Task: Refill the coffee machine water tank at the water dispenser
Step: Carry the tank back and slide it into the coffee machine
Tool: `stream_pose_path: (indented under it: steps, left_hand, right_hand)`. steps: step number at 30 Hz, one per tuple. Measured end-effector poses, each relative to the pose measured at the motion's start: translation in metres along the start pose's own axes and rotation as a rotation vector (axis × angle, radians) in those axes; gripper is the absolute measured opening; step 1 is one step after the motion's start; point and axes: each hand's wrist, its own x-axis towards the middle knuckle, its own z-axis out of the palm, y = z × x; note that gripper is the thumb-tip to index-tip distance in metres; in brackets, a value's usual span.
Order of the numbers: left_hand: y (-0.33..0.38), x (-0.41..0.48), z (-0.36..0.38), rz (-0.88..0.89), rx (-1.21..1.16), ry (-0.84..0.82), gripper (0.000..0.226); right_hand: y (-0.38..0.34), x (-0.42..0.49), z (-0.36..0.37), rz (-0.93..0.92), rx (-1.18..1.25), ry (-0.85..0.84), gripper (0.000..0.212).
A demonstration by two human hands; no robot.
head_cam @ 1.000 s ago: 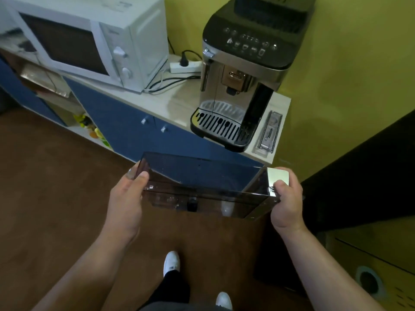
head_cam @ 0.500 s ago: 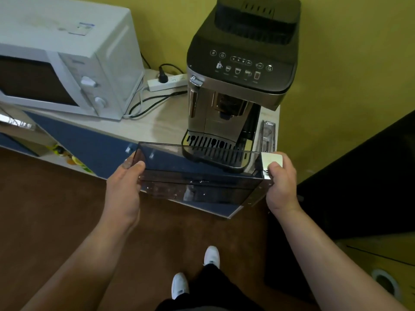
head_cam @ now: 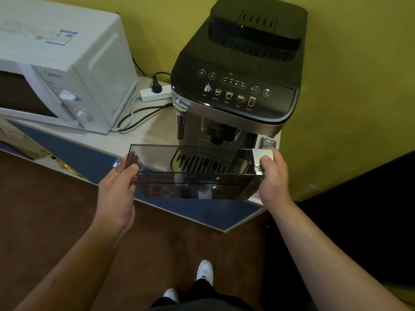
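A person holds a smoky, see-through coffee machine water tank [head_cam: 179, 182] with both hands directly in front of the black-and-silver coffee machine [head_cam: 238, 63]. The tank is level and open side up, its long side running across the machine's front. The left hand [head_cam: 116, 187] grips the tank's left end, thumb curled over the near rim and fingers wrapped behind the end wall, where they show through the tinted plastic. The right hand [head_cam: 272, 176] grips the right end, its thumb pressed on the silver end panel [head_cam: 262, 154]. The machine's slotted drip tray [head_cam: 197, 163] shows through the tank. Whether the tank holds water cannot be told.

The coffee machine stands at the right end of a pale countertop [head_cam: 146, 135] with blue cabinet fronts [head_cam: 202, 209], against a yellow wall [head_cam: 348, 63]. Lit drink icons show on its sloping control panel [head_cam: 233, 90]. To the machine's left and just behind its corner lies a white power strip [head_cam: 157, 94] with a black plug in it. Further left of the machine sits a white microwave oven [head_cam: 62, 70]. A small clear part [head_cam: 267, 143] lies against the machine's right side. In front of the machine and below the tank, two white shoes [head_cam: 204, 271] stand on a brown floor [head_cam: 45, 209].
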Motion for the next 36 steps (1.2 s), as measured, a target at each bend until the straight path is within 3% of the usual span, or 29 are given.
stream_pose_path:
  steps: [8, 11, 12, 14, 15, 16, 21, 25, 29, 33, 36]
  left_hand:
    - [-0.001, 0.005, 0.008, 0.079, 0.064, -0.009, 0.026]
    - [-0.005, 0.006, 0.002, 0.201, 0.323, -0.077, 0.030]
    - [-0.007, 0.005, 0.001, 0.236, 0.409, -0.087, 0.042]
    - [-0.010, 0.003, 0.002, 0.268, 0.464, -0.051, 0.059]
    - [-0.011, 0.003, 0.003, 0.285, 0.472, -0.029, 0.060]
    - [-0.012, 0.003, 0.004, 0.291, 0.469, -0.011, 0.060]
    - [-0.012, 0.004, 0.004, 0.276, 0.464, -0.018, 0.063]
    - [-0.010, 0.007, 0.005, 0.310, 0.502, -0.026, 0.052]
    - [-0.012, 0.014, 0.002, 0.299, 0.520, -0.022, 0.070]
    - [-0.010, 0.027, -0.001, 0.256, 0.521, -0.140, 0.091]
    - [-0.007, 0.035, -0.002, 0.263, 0.519, -0.184, 0.073]
  right_hand:
    - [0.005, 0.020, 0.001, -0.041, -0.002, -0.050, 0.018]
    - [-0.002, 0.019, 0.000, -0.023, -0.115, -0.108, 0.019]
    - [-0.004, 0.018, -0.004, 0.027, -0.176, -0.157, 0.033]
    - [-0.009, 0.019, -0.017, 0.148, -0.364, -0.300, 0.100]
    - [-0.012, 0.020, -0.023, 0.191, -0.438, -0.362, 0.121]
    - [-0.014, 0.023, -0.027, 0.218, -0.483, -0.403, 0.123]
    - [-0.010, 0.038, -0.035, 0.148, -0.535, -0.455, 0.081]
    - [-0.011, 0.041, -0.034, 0.099, -0.535, -0.454, 0.082]
    - [-0.009, 0.043, -0.036, 0.104, -0.505, -0.446, 0.083]
    - [-0.005, 0.045, -0.036, 0.153, -0.482, -0.447, 0.078]
    - [-0.007, 0.046, -0.039, 0.172, -0.518, -0.486, 0.079]
